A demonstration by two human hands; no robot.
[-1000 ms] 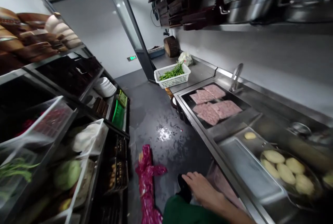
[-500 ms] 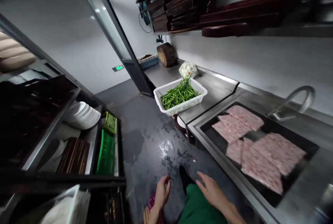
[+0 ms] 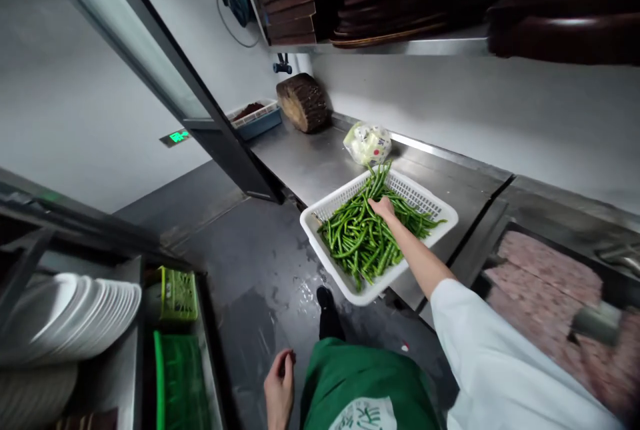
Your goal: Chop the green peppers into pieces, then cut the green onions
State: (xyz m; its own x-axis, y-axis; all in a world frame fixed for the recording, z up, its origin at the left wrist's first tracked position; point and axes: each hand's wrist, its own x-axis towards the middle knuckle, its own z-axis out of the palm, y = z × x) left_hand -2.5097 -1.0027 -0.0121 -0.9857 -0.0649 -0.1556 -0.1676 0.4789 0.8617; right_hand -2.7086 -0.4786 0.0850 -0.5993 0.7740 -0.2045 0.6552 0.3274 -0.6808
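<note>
A white plastic basket (image 3: 434,199) full of long green beans (image 3: 361,237) sits on the steel counter, overhanging its near edge. My right hand (image 3: 384,207) reaches into it and rests on top of the beans, fingers curled down among them. My left hand (image 3: 280,387) hangs low beside my green apron, above the wet dark floor, fingers loosely curled with nothing in them.
A bag of pale vegetables (image 3: 367,143), a round wooden chopping block (image 3: 303,102) and a blue tray (image 3: 253,117) stand farther along the counter (image 3: 305,160). Slabs of pink meat (image 3: 545,270) lie in a sink at right. Stacked white plates (image 3: 75,313) and green baskets (image 3: 177,350) fill the left shelf.
I have stepped forward along the counter. My right hand rose from beside my leg and reached into the basket of beans. My left hand stayed low.
</note>
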